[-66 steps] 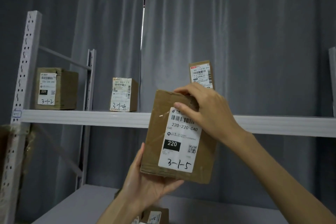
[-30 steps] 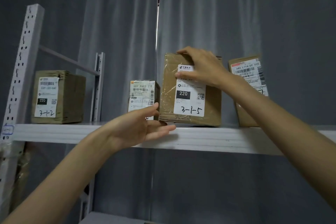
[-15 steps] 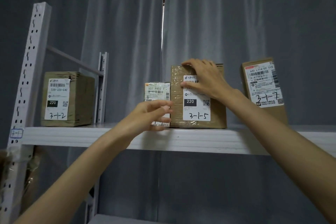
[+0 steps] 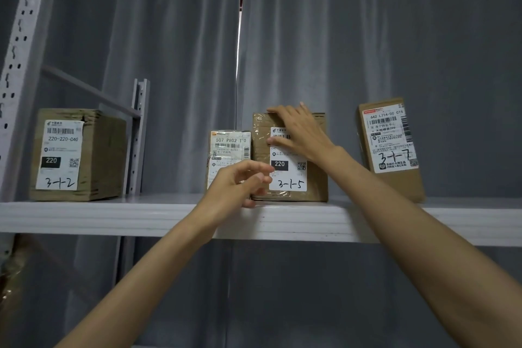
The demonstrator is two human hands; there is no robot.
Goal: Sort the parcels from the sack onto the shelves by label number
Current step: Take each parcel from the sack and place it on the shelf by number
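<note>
The brown parcel marked 3-1-5 (image 4: 291,182) stands upright on the white shelf (image 4: 113,217), between a small white-labelled parcel (image 4: 229,144) and the parcel marked 3-1-7 (image 4: 391,144). My right hand (image 4: 299,133) lies against its upper front, fingers straight up to the top edge and thumb on the label. My left hand (image 4: 240,182) hovers at the shelf's front edge, before the small parcel's lower half, with fingers loosely curled and holding nothing. The sack is out of view.
A parcel marked 3-1-2 (image 4: 76,155) stands at the shelf's left end beside the perforated white uprights (image 4: 19,65). Grey curtains (image 4: 339,37) hang behind the rack. Bare shelf shows between 3-1-2 and the small parcel.
The 3-1-5 parcel went from my two hands up onto the shelf beside the small parcel. My left hand let go and drew back to the shelf edge; my right hand's fingers have straightened.
</note>
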